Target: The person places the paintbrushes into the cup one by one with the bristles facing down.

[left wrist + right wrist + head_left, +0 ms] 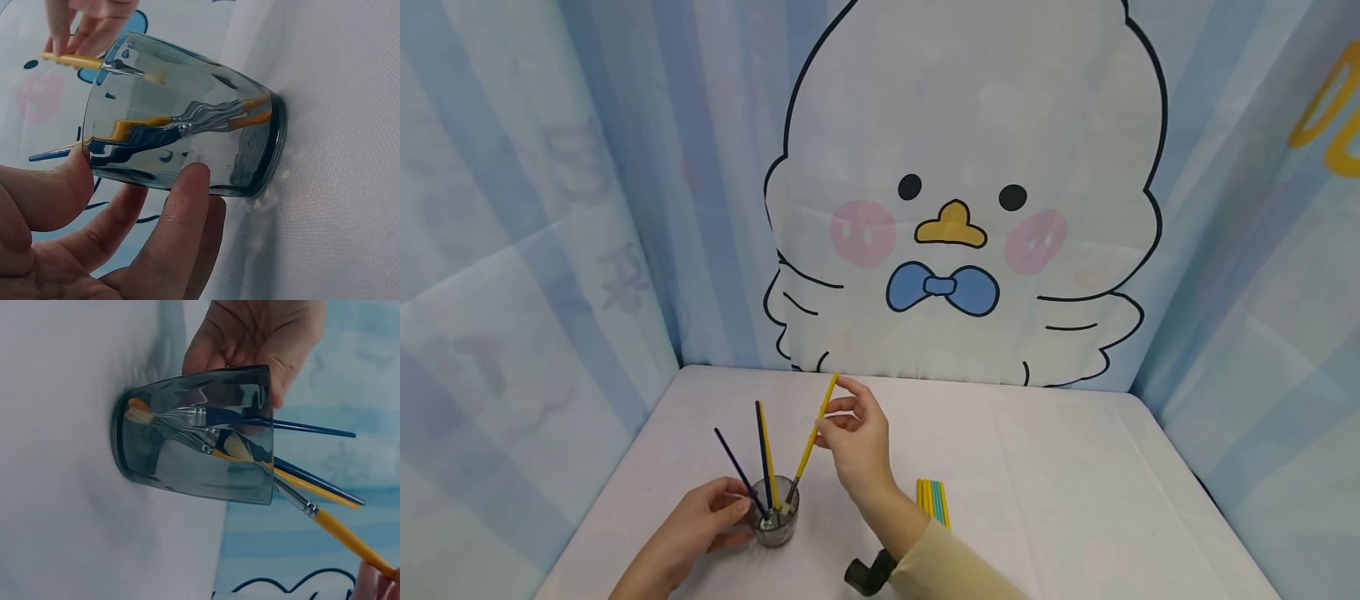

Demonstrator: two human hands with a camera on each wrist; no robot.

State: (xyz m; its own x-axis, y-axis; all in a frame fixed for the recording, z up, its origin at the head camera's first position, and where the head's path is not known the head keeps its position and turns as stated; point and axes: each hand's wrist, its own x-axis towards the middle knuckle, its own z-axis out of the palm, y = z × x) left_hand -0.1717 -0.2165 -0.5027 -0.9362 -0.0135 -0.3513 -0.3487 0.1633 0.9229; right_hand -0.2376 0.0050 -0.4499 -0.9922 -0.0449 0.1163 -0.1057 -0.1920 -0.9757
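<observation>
A clear grey glass (789,522) stands upright on the table. My left hand (700,518) holds its left side, the thumb near the rim and the fingers against the wall in the left wrist view. Two dark blue paintbrushes (734,461) and a yellow one lean inside, bristles down. Above the rim, my right hand (863,446) pinches another yellow paintbrush (808,447) by its handle. In the right wrist view this brush's metal ferrule (297,497) slants over the rim, and its pale bristles (237,447) are within the glass mouth, above the bottom.
Several yellow and teal sticks (933,498) lie side by side right of my right forearm, partly hidden by it. A black angled object (867,575) is beside the sleeve. Fabric walls (722,208) enclose the white tabletop (1037,467) at the back and sides.
</observation>
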